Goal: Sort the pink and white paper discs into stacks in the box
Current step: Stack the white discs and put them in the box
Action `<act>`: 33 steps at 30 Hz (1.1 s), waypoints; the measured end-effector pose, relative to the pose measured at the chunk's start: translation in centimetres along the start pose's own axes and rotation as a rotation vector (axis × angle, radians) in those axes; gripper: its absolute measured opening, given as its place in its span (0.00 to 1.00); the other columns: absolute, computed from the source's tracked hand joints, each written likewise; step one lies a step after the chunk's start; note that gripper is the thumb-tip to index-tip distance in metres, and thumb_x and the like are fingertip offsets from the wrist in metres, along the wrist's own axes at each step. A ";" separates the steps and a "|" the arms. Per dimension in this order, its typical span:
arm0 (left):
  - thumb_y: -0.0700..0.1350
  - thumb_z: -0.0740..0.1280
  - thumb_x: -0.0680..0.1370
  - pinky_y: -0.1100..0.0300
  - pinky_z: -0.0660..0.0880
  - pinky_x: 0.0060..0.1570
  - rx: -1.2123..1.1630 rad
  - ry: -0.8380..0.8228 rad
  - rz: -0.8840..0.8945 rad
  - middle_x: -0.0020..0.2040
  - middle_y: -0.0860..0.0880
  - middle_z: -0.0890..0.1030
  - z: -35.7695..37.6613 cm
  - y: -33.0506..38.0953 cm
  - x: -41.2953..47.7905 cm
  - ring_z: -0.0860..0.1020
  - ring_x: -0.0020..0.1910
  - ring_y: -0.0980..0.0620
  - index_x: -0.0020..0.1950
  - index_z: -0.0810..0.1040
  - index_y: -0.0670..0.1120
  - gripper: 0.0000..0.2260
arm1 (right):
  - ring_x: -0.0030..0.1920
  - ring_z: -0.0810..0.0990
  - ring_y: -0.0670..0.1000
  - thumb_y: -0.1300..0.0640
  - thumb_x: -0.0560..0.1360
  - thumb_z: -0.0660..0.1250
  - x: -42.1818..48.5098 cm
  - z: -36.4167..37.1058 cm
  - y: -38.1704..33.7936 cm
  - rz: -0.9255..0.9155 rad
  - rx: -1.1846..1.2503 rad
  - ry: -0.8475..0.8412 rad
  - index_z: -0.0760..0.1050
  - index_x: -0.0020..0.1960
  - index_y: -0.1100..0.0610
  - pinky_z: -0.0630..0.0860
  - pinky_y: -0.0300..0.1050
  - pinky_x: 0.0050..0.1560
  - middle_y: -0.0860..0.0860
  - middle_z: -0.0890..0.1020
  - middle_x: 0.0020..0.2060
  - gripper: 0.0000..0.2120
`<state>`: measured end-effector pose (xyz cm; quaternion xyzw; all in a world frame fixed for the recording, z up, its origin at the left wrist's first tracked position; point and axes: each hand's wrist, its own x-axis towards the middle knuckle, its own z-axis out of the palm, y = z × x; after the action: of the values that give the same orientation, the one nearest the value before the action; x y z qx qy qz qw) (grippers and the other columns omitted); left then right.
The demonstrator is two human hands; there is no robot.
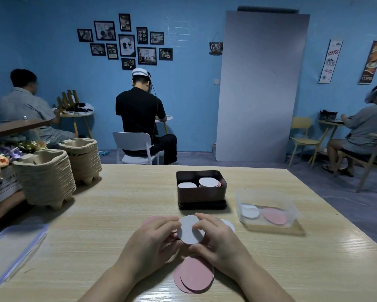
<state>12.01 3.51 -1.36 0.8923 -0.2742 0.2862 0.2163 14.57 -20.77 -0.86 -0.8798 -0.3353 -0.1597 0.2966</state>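
Observation:
A white paper disc point(188, 231) is held just above the wooden table between both hands. My left hand point(155, 238) grips its left edge and my right hand point(216, 236) pinches its right edge with curled fingers. Two pink discs point(194, 276) lie overlapped on the table below my wrists. Another pink disc point(149, 220) peeks out behind my left hand, and a white one point(229, 224) behind my right. The dark metal box point(201, 192) stands beyond my hands, holding two stacks topped with white discs point(209, 182).
A clear plastic container point(267, 209) at the right holds a white and a pink disc. A clear lid point(11, 249) lies at the left edge. Stacks of paper-pulp trays point(52, 177) stand at the back left. People sit at small tables beyond.

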 end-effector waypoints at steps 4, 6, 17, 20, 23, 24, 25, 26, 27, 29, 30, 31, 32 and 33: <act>0.58 0.66 0.78 0.56 0.76 0.55 0.018 -0.006 -0.146 0.58 0.61 0.79 -1.0 -1.0 0.2 0.77 0.55 0.60 0.63 0.77 0.55 0.15 | 0.70 0.67 0.41 0.41 0.71 0.72 0.0 0.0 0.2 0.045 -0.002 0.014 0.73 0.53 0.44 0.60 0.24 0.61 0.42 0.71 0.70 0.16; 0.61 0.62 0.77 0.55 0.74 0.56 0.079 -0.050 -0.221 0.59 0.61 0.78 -1.5 -2.2 0.0 0.76 0.57 0.59 0.63 0.76 0.56 0.18 | 0.70 0.67 0.42 0.40 0.71 0.72 0.1 0.0 0.2 0.046 0.000 0.015 0.72 0.53 0.44 0.60 0.24 0.61 0.42 0.71 0.70 0.16; 0.67 0.55 0.73 0.55 0.70 0.55 0.130 -0.117 -0.490 0.53 0.59 0.79 -1.2 -3.4 -0.4 0.76 0.55 0.55 0.67 0.71 0.55 0.27 | 0.72 0.65 0.40 0.39 0.71 0.71 0.1 -0.1 0.1 0.048 0.002 -0.010 0.72 0.52 0.45 0.57 0.24 0.62 0.43 0.72 0.70 0.16; 0.66 0.56 0.74 0.55 0.72 0.55 0.127 -0.098 -0.483 0.55 0.58 0.79 -1.3 -3.5 -0.5 0.76 0.56 0.56 0.69 0.71 0.54 0.28 | 0.72 0.65 0.41 0.39 0.71 0.71 0.1 -0.1 0.1 0.058 0.005 -0.019 0.72 0.52 0.45 0.57 0.24 0.62 0.43 0.72 0.70 0.16; 0.68 0.55 0.73 0.53 0.70 0.59 0.152 -0.140 -0.523 0.59 0.56 0.78 -1.3 -3.5 -0.3 0.75 0.60 0.53 0.72 0.68 0.54 0.31 | 0.70 0.67 0.41 0.40 0.71 0.72 0.0 -0.1 0.0 0.060 -0.005 -0.029 0.72 0.53 0.45 0.60 0.26 0.62 0.42 0.71 0.71 0.16; 0.68 0.54 0.72 0.53 0.70 0.60 0.161 -0.165 -0.532 0.60 0.56 0.78 -1.3 -3.5 -0.3 0.74 0.61 0.52 0.72 0.67 0.54 0.32 | 0.69 0.68 0.41 0.40 0.71 0.72 0.0 -0.1 0.0 0.062 -0.006 -0.031 0.72 0.53 0.45 0.61 0.27 0.61 0.42 0.71 0.71 0.16; 0.69 0.53 0.72 0.53 0.69 0.61 0.167 -0.183 -0.536 0.60 0.56 0.78 -1.3 -3.4 -0.2 0.74 0.61 0.52 0.73 0.66 0.55 0.33 | 0.69 0.68 0.41 0.40 0.71 0.72 0.0 -0.1 0.0 0.062 -0.007 -0.032 0.72 0.52 0.45 0.62 0.28 0.61 0.42 0.71 0.71 0.16; 0.69 0.53 0.71 0.53 0.69 0.61 0.167 -0.191 -0.539 0.61 0.56 0.78 -1.4 -3.3 -0.2 0.73 0.61 0.53 0.72 0.66 0.55 0.33 | 0.70 0.68 0.41 0.40 0.71 0.72 0.1 -0.1 0.0 0.060 -0.010 -0.031 0.72 0.52 0.45 0.62 0.28 0.62 0.42 0.71 0.71 0.16; 0.69 0.52 0.71 0.53 0.69 0.61 0.165 -0.191 -0.542 0.61 0.57 0.78 -1.4 -3.3 -0.2 0.73 0.61 0.53 0.72 0.67 0.55 0.33 | 0.71 0.67 0.41 0.40 0.71 0.72 0.0 -0.1 0.0 0.059 -0.013 -0.030 0.72 0.52 0.45 0.61 0.28 0.62 0.42 0.71 0.71 0.16; 0.69 0.53 0.71 0.53 0.69 0.61 0.155 -0.185 -0.542 0.61 0.57 0.78 -1.5 -3.3 -0.1 0.73 0.61 0.54 0.72 0.67 0.56 0.33 | 0.71 0.65 0.40 0.40 0.71 0.72 0.0 -0.1 0.0 0.061 -0.012 -0.030 0.72 0.52 0.45 0.60 0.27 0.62 0.42 0.70 0.71 0.16; 0.70 0.53 0.70 0.53 0.69 0.61 0.148 -0.183 -0.539 0.61 0.58 0.77 -1.5 -3.2 -0.1 0.73 0.62 0.54 0.72 0.68 0.56 0.33 | 0.71 0.66 0.40 0.40 0.71 0.72 0.0 -0.1 0.0 0.062 -0.011 -0.030 0.72 0.52 0.45 0.60 0.26 0.62 0.41 0.70 0.71 0.15; 0.70 0.53 0.70 0.54 0.69 0.61 0.138 -0.181 -0.537 0.62 0.58 0.77 -1.5 -3.2 -0.1 0.73 0.62 0.54 0.72 0.68 0.56 0.33 | 0.71 0.66 0.40 0.41 0.71 0.72 0.0 -0.1 0.0 0.062 -0.013 -0.028 0.72 0.52 0.44 0.60 0.26 0.61 0.41 0.70 0.71 0.15; 0.70 0.54 0.70 0.54 0.69 0.61 0.127 -0.178 -0.535 0.62 0.58 0.77 -1.5 -3.2 -0.1 0.73 0.62 0.54 0.72 0.68 0.56 0.33 | 0.71 0.66 0.40 0.41 0.71 0.73 0.0 -0.1 0.0 0.064 -0.016 -0.026 0.72 0.52 0.44 0.60 0.25 0.61 0.41 0.70 0.71 0.15; 0.70 0.55 0.70 0.53 0.69 0.61 0.113 -0.170 -0.526 0.62 0.58 0.77 -1.5 -3.3 -0.2 0.73 0.62 0.55 0.71 0.68 0.56 0.33 | 0.71 0.66 0.40 0.40 0.71 0.73 0.0 -0.1 0.0 0.065 -0.018 -0.024 0.72 0.52 0.44 0.61 0.25 0.60 0.41 0.70 0.71 0.16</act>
<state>13.25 6.88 -1.12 0.9641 -0.0337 0.1593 0.2095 14.61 -20.83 -0.80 -0.8947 -0.3088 -0.1428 0.2896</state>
